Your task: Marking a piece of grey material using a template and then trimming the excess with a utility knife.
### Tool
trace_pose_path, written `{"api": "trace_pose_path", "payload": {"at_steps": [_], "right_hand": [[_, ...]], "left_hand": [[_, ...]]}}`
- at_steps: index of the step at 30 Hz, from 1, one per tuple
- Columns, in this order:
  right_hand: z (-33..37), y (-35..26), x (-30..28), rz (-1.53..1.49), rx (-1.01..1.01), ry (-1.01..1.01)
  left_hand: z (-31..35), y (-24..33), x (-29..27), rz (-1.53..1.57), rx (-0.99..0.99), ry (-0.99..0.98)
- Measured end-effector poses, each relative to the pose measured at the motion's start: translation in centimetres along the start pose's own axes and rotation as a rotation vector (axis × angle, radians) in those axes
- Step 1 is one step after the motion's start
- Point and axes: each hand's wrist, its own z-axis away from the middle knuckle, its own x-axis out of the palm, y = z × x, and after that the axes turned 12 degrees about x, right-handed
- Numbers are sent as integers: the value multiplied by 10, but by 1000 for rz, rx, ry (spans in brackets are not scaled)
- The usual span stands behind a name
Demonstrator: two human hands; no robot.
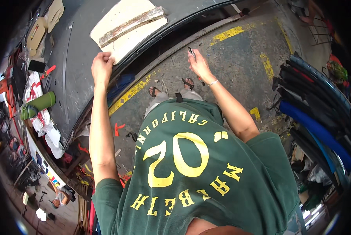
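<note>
Right fingers (194, 58) pinch a small tool (192, 52); left fingers (101, 62) fisted by foam sheet (125, 28).

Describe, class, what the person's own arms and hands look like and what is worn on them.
Both forearms are bare, with no gloves. The left hand carries no visible jewellery. The right hand has a thin pale bracelet at the wrist. Short dark green sleeves of a T-shirt with yellow lettering cover the upper arms.

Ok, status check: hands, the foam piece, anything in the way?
Left hand fisted at cream foam slab edge. Right hand grips small dark tool, off the bench. Green bottle well clear.
</note>
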Motion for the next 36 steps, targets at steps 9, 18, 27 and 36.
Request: {"api": "trace_pose_path", "payload": {"at_steps": [9,18,27,36], "right_hand": [[17,-62,24,274,-483,-54],[1,-131,50,286,-832,-1],[-19,-134,46,444,-816,8],[-1,-150,44,429,-868,34]], "left_hand": [[-38,40,14,207,151,-161],[-61,37,44,309,-81,-161],[-62,44,52,375,-5,-126],[-55,56,39,208,-16,-128]]}}
